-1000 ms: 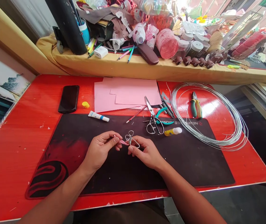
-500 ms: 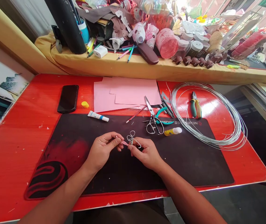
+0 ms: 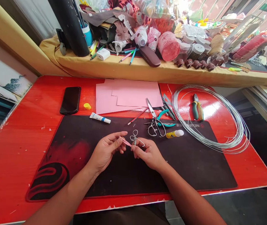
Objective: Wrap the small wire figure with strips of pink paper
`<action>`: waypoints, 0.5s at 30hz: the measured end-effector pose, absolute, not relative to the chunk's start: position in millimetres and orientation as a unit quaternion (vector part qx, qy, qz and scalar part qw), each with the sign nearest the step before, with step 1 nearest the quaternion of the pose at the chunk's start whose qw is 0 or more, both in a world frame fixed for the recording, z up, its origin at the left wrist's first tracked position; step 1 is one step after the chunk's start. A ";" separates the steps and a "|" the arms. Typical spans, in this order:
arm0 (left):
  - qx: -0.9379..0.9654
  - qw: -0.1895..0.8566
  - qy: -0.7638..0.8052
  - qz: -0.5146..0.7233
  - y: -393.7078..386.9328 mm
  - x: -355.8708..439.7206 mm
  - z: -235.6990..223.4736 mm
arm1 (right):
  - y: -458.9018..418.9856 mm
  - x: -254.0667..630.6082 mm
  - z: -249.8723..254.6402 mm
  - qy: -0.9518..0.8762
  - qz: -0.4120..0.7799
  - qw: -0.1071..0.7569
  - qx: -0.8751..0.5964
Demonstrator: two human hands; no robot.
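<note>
A small silver wire figure [image 3: 135,138], with a loop on top and a coiled middle, stands upright in the pinch of my right hand [image 3: 148,152]. A narrow pink paper strip [image 3: 126,142] runs from that figure across to my left hand [image 3: 108,148]. My left thumb and fingers close on the strip's free end, the index finger stretched out above it. Where the strip meets the wire is partly covered by my right fingertips. Beyond the hands lie metal scissors [image 3: 155,120], teal-handled pliers [image 3: 166,120] and a yellow glue stick [image 3: 175,134].
A large wire coil [image 3: 238,131] and green-yellow pliers [image 3: 197,109] lie at the right. Pink paper sheets [image 3: 138,93], a pencil [image 3: 138,116], a glue tube [image 3: 100,118], a yellow cap [image 3: 87,106] and a phone [image 3: 70,100] lie behind the hands. A crowded shelf [image 3: 124,70] borders the table.
My left index finger has lifted and straightened away from the strip, and more pink shows at the left fingertips. The whole view has shifted slightly; the right hand keeps its hold.
</note>
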State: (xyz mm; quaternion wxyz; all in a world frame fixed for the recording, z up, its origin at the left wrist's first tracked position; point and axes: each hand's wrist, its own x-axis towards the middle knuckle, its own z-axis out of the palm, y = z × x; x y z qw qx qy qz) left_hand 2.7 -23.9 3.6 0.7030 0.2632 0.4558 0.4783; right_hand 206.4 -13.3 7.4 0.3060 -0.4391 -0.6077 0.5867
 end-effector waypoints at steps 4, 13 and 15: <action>0.291 0.704 0.448 0.468 -27.3 1.5 4.1 | -13.9 207.2 6.1 -0.571 0.627 0.307 -0.433; 0.359 0.690 0.453 0.435 -29.7 11.7 -1.0 | -14.4 206.9 7.2 -0.593 0.610 0.312 -0.423; 0.358 0.687 0.453 0.441 -29.0 12.3 -1.0 | -14.4 206.8 6.1 -0.596 0.608 0.308 -0.425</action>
